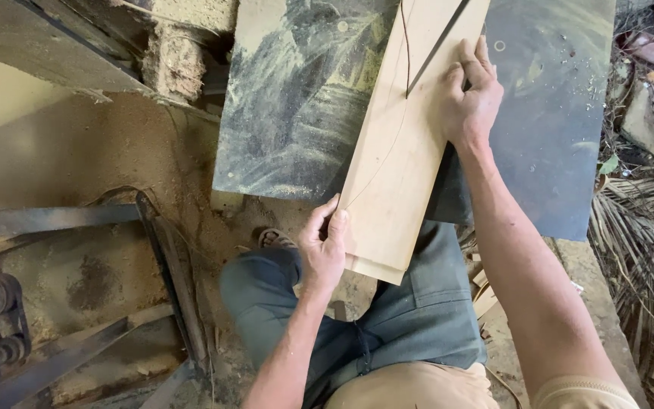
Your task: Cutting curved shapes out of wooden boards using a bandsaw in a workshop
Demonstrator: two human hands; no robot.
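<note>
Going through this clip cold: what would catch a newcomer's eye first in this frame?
First, the pale wooden board lying at a slant across the dark, dust-streaked metal table, with a thin curved line drawn along it and a dark cut running into its far end. Next, the two bare hands on it: the left hand grips the near left edge, the right hand presses on the far right edge. Sawdust covers the ground at left.

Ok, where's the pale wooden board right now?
In the head view, the pale wooden board lies centre frame on the dusty dark metal saw table, its near end overhanging, left hand at its near-left edge, right hand on its right edge.
</note>
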